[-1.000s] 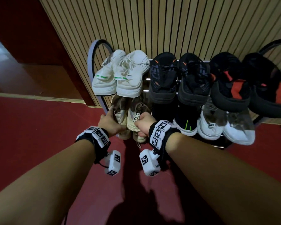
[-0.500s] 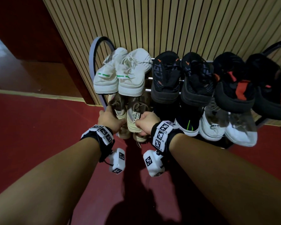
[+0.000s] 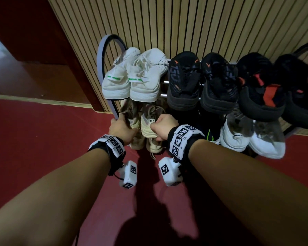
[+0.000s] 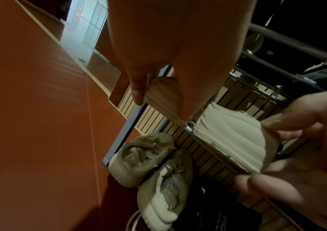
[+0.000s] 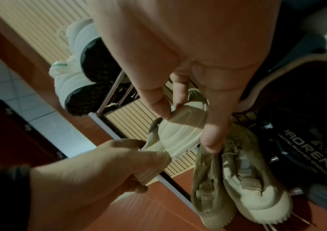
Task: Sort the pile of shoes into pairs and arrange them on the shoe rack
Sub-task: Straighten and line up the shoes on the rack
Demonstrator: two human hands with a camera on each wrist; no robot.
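A: Crowded top tier on the rack (image 3: 103, 55): white pair (image 3: 133, 77) at the left end, black pair (image 3: 201, 82) next, black-and-red pair (image 3: 274, 89) on the right, all heels out, toes to the slatted wall (image 3: 185, 23).

B: Overhanging, too. White pair's heels right above both hands, blocking the way up.

A: Middle tier, right side: white sneakers (image 3: 249, 137), plus a dark shoe with a green stripe (image 3: 209, 134) just beside the right wrist.

B: Down below, seen from the left wrist: tan pair (image 4: 154, 171) on the lowest level, close under the hands, side by side, heels out. Dark shoe with lettering (image 5: 307, 148) next to it. Red floor (image 3: 34, 139) all round.

A: Now the ones in play. Left hand (image 3: 122, 128) at the rack's left end, fingers and thumb curled round the heel of the left beige shoe (image 4: 164, 98).

B: Right hand (image 3: 163, 126) clamped on the right beige shoe (image 3: 148, 125), thumb (image 5: 154, 103) on one side of the heel, fingers on the other, ridged sole showing from the wrist.

A: Both on the middle tier, far left, directly under the white pair, the two just beside each other.

B: Long axes running front to back. Toes in toward the wall, heels out, soles down on the rails. Toe ends tucked under the tier above; hard to say how far in.
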